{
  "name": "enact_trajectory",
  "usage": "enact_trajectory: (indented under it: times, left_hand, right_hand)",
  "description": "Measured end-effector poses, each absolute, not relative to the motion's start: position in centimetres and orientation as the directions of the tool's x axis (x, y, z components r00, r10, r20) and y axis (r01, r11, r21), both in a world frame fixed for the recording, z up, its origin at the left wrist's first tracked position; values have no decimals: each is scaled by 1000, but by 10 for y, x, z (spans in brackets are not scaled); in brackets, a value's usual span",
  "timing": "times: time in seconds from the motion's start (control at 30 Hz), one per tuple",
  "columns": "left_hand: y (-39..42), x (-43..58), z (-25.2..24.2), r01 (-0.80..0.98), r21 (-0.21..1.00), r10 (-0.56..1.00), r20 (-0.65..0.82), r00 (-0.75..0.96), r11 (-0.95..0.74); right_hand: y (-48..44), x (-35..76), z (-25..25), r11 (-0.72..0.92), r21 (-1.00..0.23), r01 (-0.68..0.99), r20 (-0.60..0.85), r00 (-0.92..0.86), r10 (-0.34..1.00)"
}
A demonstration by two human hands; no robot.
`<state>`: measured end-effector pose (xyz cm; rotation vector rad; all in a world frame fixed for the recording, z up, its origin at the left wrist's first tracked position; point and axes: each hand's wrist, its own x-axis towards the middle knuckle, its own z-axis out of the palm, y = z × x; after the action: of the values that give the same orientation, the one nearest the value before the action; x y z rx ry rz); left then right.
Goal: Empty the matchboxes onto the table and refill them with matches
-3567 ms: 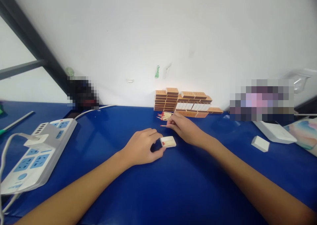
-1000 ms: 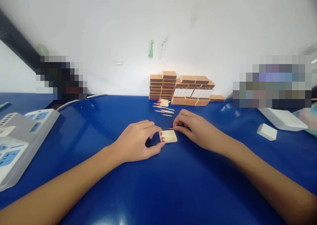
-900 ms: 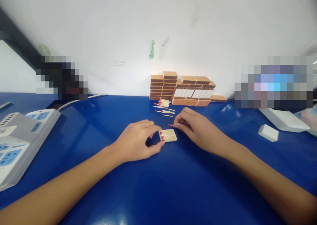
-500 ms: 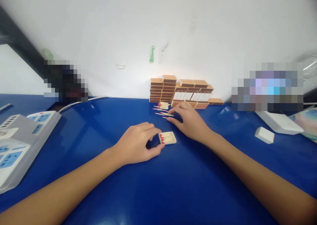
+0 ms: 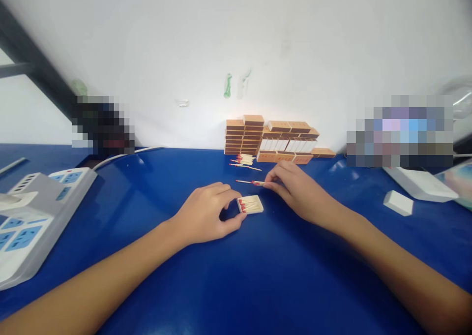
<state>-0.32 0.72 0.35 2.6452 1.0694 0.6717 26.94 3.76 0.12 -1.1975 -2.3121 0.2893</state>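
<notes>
A small white matchbox tray [image 5: 250, 204] with several red-tipped matches in it lies on the blue table [image 5: 236, 286]. My left hand [image 5: 206, 214] grips its left end between thumb and fingers. My right hand [image 5: 295, 190] is just right of the tray and pinches matches [image 5: 250, 182] that stick out to the left, above the tray. A loose pile of matches [image 5: 243, 162] lies further back, in front of stacked brown matchboxes [image 5: 273, 140] against the wall.
A white and blue power strip [image 5: 33, 217] with a plug and cable fills the left edge. A small white box [image 5: 397, 203] and a flat white device [image 5: 420, 183] lie at the right. A white wall closes the back.
My right hand reached back to the loose pile, then came forward again with matches pinched in its fingers. My left hand stayed on the tray.
</notes>
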Motion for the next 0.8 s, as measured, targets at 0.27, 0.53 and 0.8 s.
enact_trajectory:
  times: [0.27, 0.53, 0.8]
  left_hand:
    - [10, -3, 3, 606, 350, 700, 347, 625, -714]
    - [8, -2, 3, 596, 354, 692, 338, 637, -721]
    - [8, -3, 4, 606, 352, 701, 332, 631, -713]
  right_hand:
    - [14, 254, 18, 643, -361, 675, 275, -582, 766]
    - [9, 247, 16, 652, -389, 650, 245, -610, 754]
    - [13, 264, 25, 561, -452, 693, 36, -615, 788]
